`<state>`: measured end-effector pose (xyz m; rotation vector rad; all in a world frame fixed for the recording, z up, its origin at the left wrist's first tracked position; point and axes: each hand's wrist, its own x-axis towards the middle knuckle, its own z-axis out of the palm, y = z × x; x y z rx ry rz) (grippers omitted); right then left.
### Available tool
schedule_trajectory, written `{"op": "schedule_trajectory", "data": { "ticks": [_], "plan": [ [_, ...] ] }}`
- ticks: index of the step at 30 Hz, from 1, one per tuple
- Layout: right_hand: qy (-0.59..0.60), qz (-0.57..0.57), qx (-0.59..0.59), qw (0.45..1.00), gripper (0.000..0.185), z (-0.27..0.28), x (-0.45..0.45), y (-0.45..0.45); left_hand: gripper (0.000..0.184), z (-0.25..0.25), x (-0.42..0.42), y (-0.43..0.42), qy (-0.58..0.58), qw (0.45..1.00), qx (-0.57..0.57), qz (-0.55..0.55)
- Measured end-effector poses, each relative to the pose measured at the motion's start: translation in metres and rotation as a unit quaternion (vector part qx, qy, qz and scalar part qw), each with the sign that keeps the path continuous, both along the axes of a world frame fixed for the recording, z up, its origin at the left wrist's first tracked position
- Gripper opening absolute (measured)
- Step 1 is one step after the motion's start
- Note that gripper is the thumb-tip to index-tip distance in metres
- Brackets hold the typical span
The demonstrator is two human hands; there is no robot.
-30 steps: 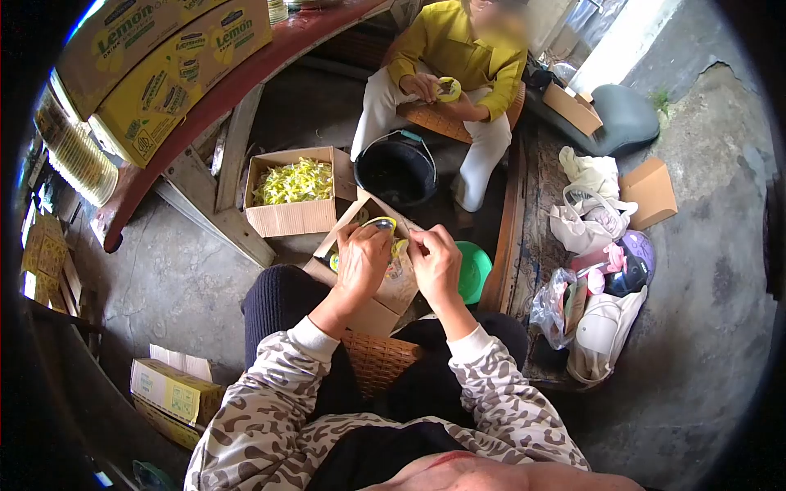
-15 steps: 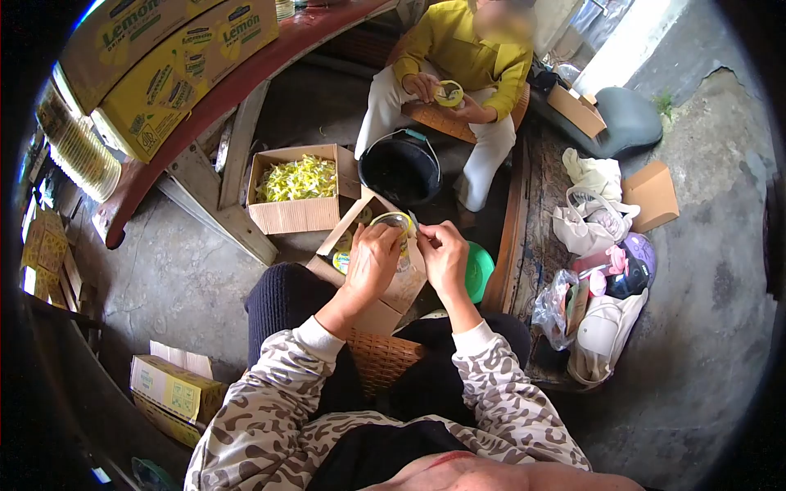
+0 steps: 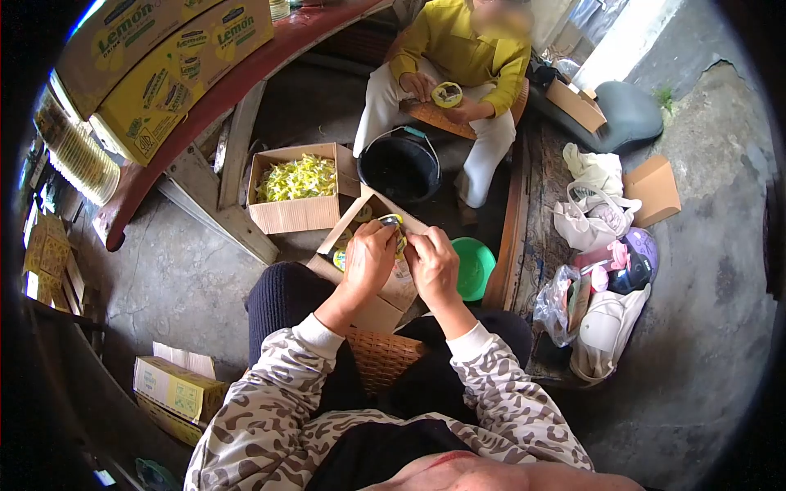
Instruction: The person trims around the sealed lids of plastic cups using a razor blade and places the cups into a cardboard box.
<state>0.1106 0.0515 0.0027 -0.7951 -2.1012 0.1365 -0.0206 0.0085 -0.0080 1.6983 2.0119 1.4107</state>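
Observation:
A small plastic cup with a yellow rim (image 3: 398, 219) is between my hands, above an open cardboard box (image 3: 385, 304). My left hand (image 3: 368, 260) is closed on the cup's left side. A small dark grey piece shows by its fingertips; I cannot make out what it is. My right hand (image 3: 435, 260) has its fingers curled in and pinching at the cup's right edge. The fingers cover most of the cup. Other yellow cups lie partly hidden in the box below.
Across from me a person in a yellow top (image 3: 409, 49) holds a yellow-rimmed cup (image 3: 447, 95). Between us stand a black bucket (image 3: 399, 170) and a carton of yellow strips (image 3: 296, 180). A green basin (image 3: 474, 268) sits right; bags (image 3: 602, 327) lie farther right. Lemon cartons (image 3: 184, 74) are stacked left.
My right hand has moved slightly left and down, closer to my left hand. The cup has turned, and the green basin shows more. The other person's cup has tilted toward me.

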Motion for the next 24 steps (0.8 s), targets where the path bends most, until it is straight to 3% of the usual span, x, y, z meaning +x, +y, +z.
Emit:
{"op": "schedule_trajectory", "data": {
  "ticks": [4,8,10,17,21,24],
  "plan": [
    [-0.012,-0.016,-0.014,1.000,0.020,-0.018,-0.001,0.013,0.013,-0.008,0.005,-0.001,0.010,1.000,-0.004,-0.029],
    [0.129,-0.019,-0.150,0.980,0.012,-0.033,0.000,0.033,0.017,-0.015,0.007,0.001,0.041,0.998,0.036,-0.033],
    [0.120,-0.024,-0.173,0.977,0.011,-0.024,0.003,0.028,0.016,-0.010,0.004,0.000,0.024,0.999,0.042,-0.015],
    [0.036,-0.007,-0.056,0.998,0.014,-0.001,0.004,0.004,0.017,-0.007,-0.002,0.000,0.013,1.000,0.021,-0.016],
    [0.084,-0.018,-0.145,0.986,0.013,-0.020,0.005,0.024,0.017,-0.001,0.008,-0.002,0.014,0.998,0.028,-0.050],
    [0.117,-0.032,-0.149,0.981,0.012,-0.015,0.007,0.024,0.017,-0.004,0.005,0.000,0.004,0.999,0.027,-0.041]
  ]
}}
